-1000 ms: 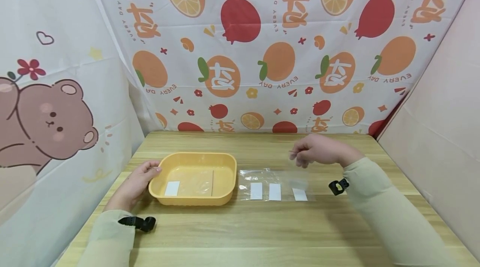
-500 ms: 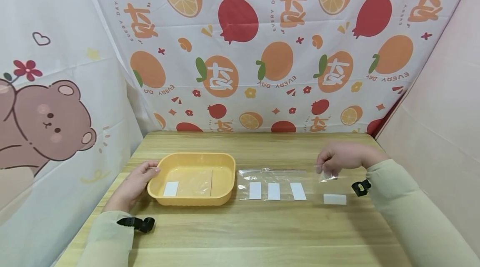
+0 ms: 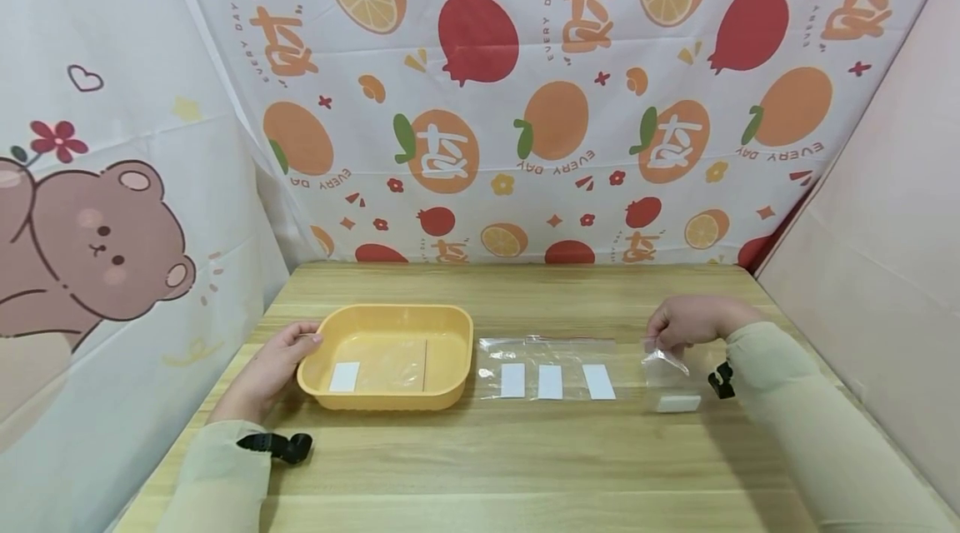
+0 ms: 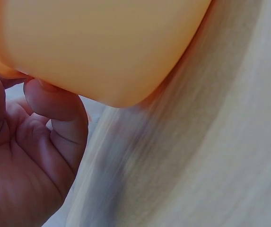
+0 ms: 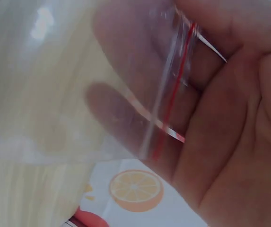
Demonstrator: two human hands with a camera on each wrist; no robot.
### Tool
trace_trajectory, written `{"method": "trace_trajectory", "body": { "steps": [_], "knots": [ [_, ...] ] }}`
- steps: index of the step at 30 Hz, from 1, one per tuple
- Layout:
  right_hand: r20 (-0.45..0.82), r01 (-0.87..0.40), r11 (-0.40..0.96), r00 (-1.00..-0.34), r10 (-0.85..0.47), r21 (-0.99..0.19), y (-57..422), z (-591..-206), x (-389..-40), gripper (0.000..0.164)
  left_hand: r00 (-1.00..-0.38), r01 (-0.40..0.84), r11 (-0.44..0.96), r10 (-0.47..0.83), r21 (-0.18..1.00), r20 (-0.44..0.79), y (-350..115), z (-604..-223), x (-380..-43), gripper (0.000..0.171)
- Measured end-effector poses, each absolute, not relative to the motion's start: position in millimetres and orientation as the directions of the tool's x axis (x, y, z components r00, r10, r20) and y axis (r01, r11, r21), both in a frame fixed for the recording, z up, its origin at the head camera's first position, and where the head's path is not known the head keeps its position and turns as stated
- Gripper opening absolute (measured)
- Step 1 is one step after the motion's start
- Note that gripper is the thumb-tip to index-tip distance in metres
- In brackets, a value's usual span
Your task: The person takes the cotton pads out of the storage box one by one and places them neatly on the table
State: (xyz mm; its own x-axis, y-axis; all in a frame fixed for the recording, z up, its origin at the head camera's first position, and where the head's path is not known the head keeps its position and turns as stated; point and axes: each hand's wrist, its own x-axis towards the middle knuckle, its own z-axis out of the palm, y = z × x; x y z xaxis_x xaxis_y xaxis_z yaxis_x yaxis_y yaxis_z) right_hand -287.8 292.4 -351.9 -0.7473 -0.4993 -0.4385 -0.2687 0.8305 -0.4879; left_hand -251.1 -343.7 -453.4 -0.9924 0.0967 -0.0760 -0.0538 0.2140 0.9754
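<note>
A yellow plastic tray (image 3: 386,402) stands on the left of the table, and my left hand (image 3: 273,362) grips its left rim, thumb on top. In the left wrist view the curled fingers (image 4: 62,111) press under the tray's lip. Inside the tray lies a clear zip bag (image 3: 390,365) with a white label. On the right my right hand (image 3: 693,323) pinches the top of another clear zip bag (image 3: 667,379), whose white label (image 3: 678,404) hangs low near the tabletop. The right wrist view shows the bag's red zip line (image 5: 175,90) across the fingers.
Several overlapping clear zip bags (image 3: 570,351) lie in a row right of the tray, each with a white label (image 3: 550,383). The wooden table (image 3: 480,466) ends at a fruit-print cloth (image 3: 555,208) behind. Light cloths hang at both sides.
My right hand has moved right, carrying a clear zip bag away from above the row and then lowering it to the right. The left hand keeps its grip on the tray.
</note>
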Motion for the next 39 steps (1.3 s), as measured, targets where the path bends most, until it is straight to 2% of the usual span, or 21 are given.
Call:
{"method": "trace_trajectory", "body": {
  "steps": [10, 27, 39],
  "knots": [
    [-0.269, -0.368, 0.852, -0.836, -0.478, -0.372, 301, -382, -305, 0.02, -0.994, -0.037, 0.224, 0.096, 0.974, -0.06, -345, -454, -252, 0.049],
    [-0.186, -0.37, 0.866, -0.875, -0.447, -0.337, 290, -429, -321, 0.016, -0.993, -0.041, 0.232, 0.101, 0.972, -0.066, -343, -450, -246, 0.048],
    [-0.114, -0.388, 0.875, -0.894, -0.434, -0.291, 282, -440, -323, 0.017, -0.992, -0.042, 0.237, 0.105, 0.971, -0.068, -340, -451, -247, 0.048]
  ]
}}
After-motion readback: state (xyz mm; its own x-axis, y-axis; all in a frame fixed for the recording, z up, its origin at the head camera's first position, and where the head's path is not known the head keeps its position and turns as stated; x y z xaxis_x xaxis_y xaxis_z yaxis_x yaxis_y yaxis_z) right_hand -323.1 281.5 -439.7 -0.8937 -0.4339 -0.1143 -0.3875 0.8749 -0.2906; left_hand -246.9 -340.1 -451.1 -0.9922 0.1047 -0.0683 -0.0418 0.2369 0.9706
